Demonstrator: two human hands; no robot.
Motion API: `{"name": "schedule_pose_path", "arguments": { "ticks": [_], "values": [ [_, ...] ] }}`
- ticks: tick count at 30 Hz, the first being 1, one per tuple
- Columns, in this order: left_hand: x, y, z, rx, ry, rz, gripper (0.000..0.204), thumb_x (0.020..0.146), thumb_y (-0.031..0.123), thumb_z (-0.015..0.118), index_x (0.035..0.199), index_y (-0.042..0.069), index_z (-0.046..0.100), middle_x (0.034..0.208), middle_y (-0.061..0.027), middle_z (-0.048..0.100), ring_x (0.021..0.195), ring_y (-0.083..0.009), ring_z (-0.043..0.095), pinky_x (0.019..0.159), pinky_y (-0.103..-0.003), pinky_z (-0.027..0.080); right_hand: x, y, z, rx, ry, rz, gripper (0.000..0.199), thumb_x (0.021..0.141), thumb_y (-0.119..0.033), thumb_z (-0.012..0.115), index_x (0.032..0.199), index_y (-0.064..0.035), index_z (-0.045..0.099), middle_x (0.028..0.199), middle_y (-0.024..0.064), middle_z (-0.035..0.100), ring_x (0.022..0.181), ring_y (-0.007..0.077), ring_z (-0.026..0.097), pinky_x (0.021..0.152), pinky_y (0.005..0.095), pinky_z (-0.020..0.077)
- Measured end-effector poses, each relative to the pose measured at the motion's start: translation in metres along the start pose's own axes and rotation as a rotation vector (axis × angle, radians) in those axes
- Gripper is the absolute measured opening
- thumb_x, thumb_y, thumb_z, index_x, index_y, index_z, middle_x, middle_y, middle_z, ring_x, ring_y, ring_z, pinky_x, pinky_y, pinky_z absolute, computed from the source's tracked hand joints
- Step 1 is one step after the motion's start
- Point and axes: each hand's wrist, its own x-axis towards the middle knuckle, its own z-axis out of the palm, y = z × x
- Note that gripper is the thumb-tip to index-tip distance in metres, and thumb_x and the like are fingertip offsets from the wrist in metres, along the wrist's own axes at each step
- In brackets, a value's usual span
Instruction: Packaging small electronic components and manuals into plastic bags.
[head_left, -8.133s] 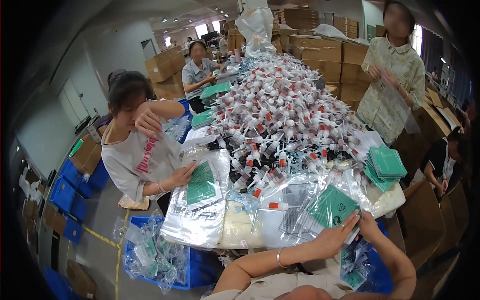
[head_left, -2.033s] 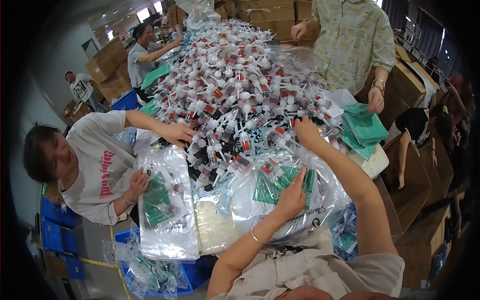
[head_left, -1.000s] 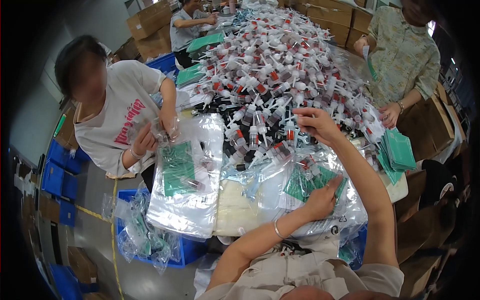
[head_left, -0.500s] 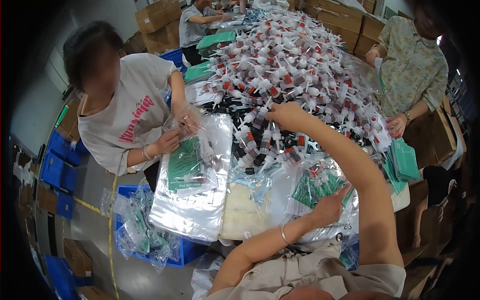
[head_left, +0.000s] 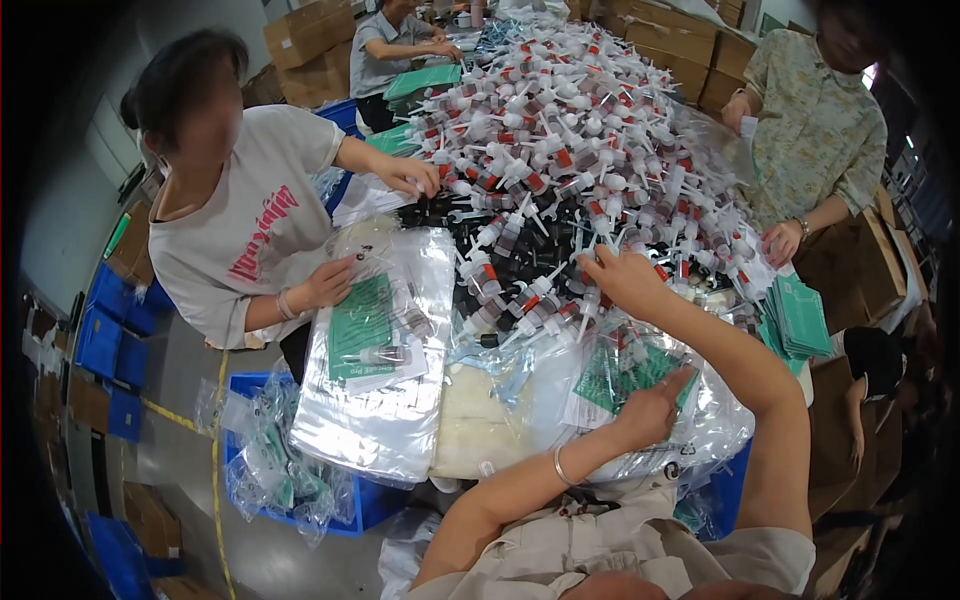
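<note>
A desk [head_left: 470, 440] carries a huge heap of spray-pump bottles [head_left: 570, 150], white pumps with red or black collars, which fills the space ahead of the fingers and runs to the far end. Brown cartons [head_left: 300, 50] are stacked beyond that, and blue crates [head_left: 100, 340] sit on the floor far to the left.

Below the right fingers and under the left ones lies a stack of clear plastic bags [head_left: 640, 400], each with a green printed card [head_left: 630, 375] inside. A second, larger stack of clear bags [head_left: 385, 370] with a green card lies well to the left, under a co-worker's hand [head_left: 330, 285]. A pile of green cards [head_left: 800, 315] sits to the right of the right fingers.

The right hand [head_left: 625, 280] reaches to the near edge of the heap, fingers curled narrow over a bottle there; whether they have closed on one, I cannot tell. The left hand [head_left: 650, 410] rests flat on the top bag, fingers loosely spread, holding nothing and pinning the bag.

To do this well, I judge: pick a single bottle by its body, not the pump neck, and keep the bag steady with its mouth clear.
</note>
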Motion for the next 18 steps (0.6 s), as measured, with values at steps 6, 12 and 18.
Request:
{"name": "schedule_pose_path", "arguments": {
  "ticks": [6,12,18],
  "values": [
    [0.0,-0.001,0.0,-0.013,-0.002,-0.003,0.065,0.075,0.001,0.047,0.137,0.005,0.026,0.13,-0.0228,0.043,0.097,-0.04,0.056,0.076,-0.046,0.05,-0.008,0.007,-0.018,0.026,-0.055,-0.05,0.045,0.074,-0.011,0.058,0.117,-0.0092,0.05,0.089,0.0108,0.053,0.06,0.0254,0.061,0.053,0.0363,0.0482],
    [-0.003,-0.007,0.004,0.018,0.06,0.054,0.066,0.075,0.002,0.048,0.137,0.005,0.027,0.128,-0.0238,0.045,0.096,-0.0399,0.056,0.073,-0.046,0.05,0.024,0.005,-0.036,0.192,-0.054,-0.001,0.041,0.073,-0.007,0.057,0.114,-0.0092,0.054,0.096,0.011,0.056,0.069,0.0294,0.063,0.058,0.0395,0.0495],
    [-0.002,-0.005,0.005,-0.006,0.043,0.05,0.066,0.075,0.001,0.049,0.137,0.005,0.026,0.128,-0.025,0.044,0.094,-0.04,0.057,0.072,-0.047,0.05,0.066,-0.04,-0.016,0.358,-0.078,-0.2,0.038,0.073,-0.007,0.057,0.11,-0.0155,0.058,0.111,0.0075,0.055,0.074,0.0286,0.062,0.062,0.0384,0.0492]
  ]
}}
